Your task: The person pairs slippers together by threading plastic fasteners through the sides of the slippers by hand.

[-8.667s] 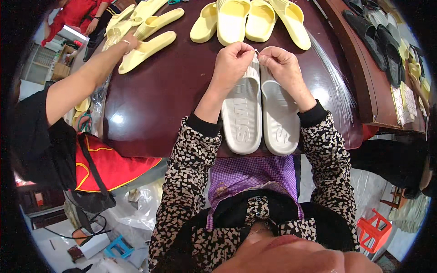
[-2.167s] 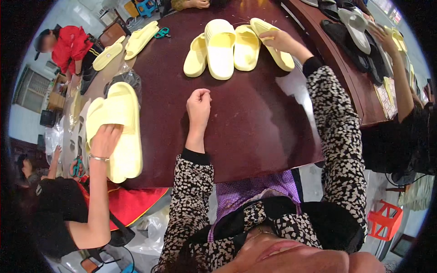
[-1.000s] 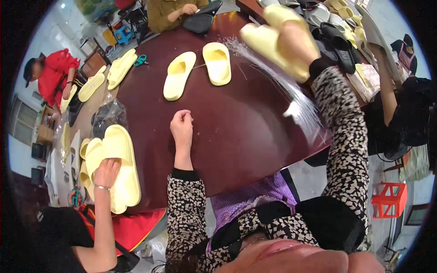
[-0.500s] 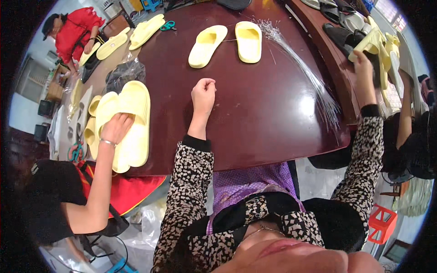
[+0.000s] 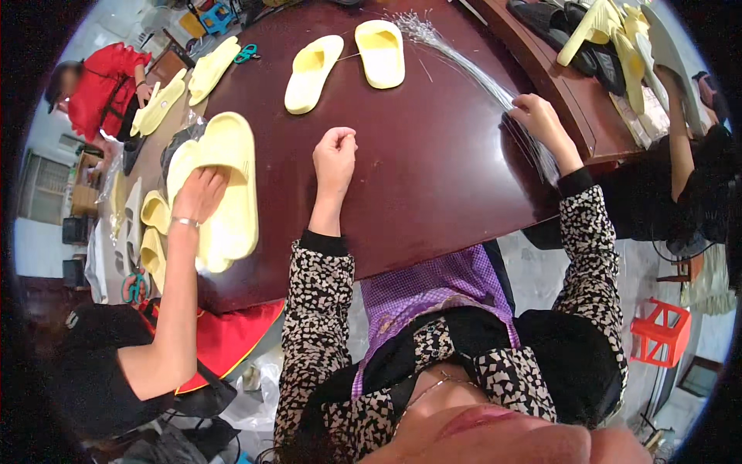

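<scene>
- Curled into a loose fist, the left hand [image 5: 335, 157] rests on the dark red table [image 5: 433, 178] and holds nothing I can see; the right hand [image 5: 539, 120] has its fingers closed on the bundle of thin clear strands [image 5: 471, 69] at the table's right edge
- Half a second ago the right hand was up at the side shelf [image 5: 572, 93] with a yellow slipper; now it has come down to the strands, and the pile of slippers [image 5: 614, 35] lies on that shelf
- Far left, a person in red [image 5: 100, 85] sits behind loose yellow slippers [image 5: 182, 85]; nearer, a neighbour's hand [image 5: 199, 193] presses on a stacked pair of yellow slippers [image 5: 224, 185], as before
- Two single yellow slippers [image 5: 348, 58] lie at the far middle, just left of where the strands fan out
- Between the fist and the right hand the tabletop is bare; the near edge curves past the purple apron [image 5: 433, 286]
- A red stool [image 5: 661, 332] stands on the floor at right
</scene>
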A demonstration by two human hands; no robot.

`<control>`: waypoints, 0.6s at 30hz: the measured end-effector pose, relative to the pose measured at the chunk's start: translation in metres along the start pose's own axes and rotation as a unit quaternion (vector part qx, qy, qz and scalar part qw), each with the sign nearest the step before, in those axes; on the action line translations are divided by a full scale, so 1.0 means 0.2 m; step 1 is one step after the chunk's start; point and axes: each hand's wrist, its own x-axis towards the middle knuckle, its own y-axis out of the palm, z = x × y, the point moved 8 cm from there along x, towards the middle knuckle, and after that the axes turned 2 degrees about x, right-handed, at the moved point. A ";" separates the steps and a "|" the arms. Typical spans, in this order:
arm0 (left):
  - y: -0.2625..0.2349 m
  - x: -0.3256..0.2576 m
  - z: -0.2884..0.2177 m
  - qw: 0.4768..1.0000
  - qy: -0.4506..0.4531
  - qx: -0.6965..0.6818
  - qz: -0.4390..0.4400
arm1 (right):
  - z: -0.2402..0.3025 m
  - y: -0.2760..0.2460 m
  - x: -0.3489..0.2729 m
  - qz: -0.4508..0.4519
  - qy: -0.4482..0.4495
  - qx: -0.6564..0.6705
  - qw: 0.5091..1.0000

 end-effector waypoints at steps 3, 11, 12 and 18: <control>0.12 -0.06 -0.03 0.999 0.017 -0.005 0.043 | 0.04 0.03 0.03 -0.002 -0.025 -0.040 0.999; 0.30 -0.28 -0.32 0.973 0.165 0.021 0.162 | 0.21 0.06 0.24 -0.074 -0.042 0.001 0.996; 0.28 -0.28 -0.33 0.974 0.165 0.023 0.157 | 0.19 0.08 0.25 -0.086 -0.023 -0.034 0.995; 0.20 -0.33 -0.44 0.963 0.210 0.000 0.170 | 0.10 0.18 0.22 -0.121 -0.023 -0.148 0.981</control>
